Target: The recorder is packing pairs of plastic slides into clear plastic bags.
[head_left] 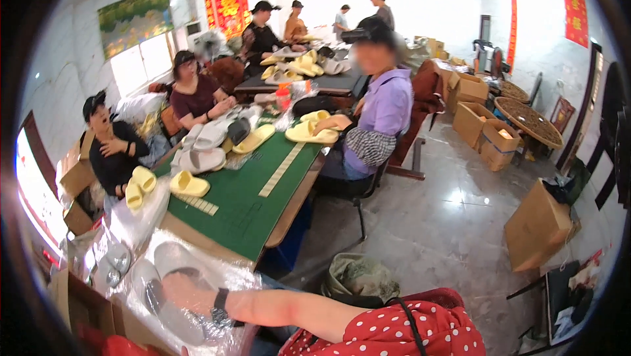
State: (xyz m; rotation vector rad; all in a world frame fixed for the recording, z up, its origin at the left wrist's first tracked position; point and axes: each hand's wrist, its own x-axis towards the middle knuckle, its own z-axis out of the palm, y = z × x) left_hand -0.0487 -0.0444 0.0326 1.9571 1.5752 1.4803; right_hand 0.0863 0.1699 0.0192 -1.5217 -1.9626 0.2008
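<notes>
My right arm, in a red sleeve with white dots, reaches leftward across the lower edge. A dark band circles the wrist. My right hand [186, 291] is inside a clear plastic bag [227, 261], over a pair of grey slippers [174, 257]. Its fingers sit at the slippers, blurred and partly covered by the shiny film, so their grip is unclear. My left hand is not in view; only a red patch of cloth [125, 346] shows at the bottom left. Beside the bag rests another clear-wrapped grey pair [117, 261].
A green-topped table [246, 224] carries yellow slippers [189, 185] and grey slippers [200, 159]. Several co-workers sit or stand around it and a farther table. An open carton [85, 310] stands at lower left. More cartons [539, 228] and a round woven tray [526, 121] are at right.
</notes>
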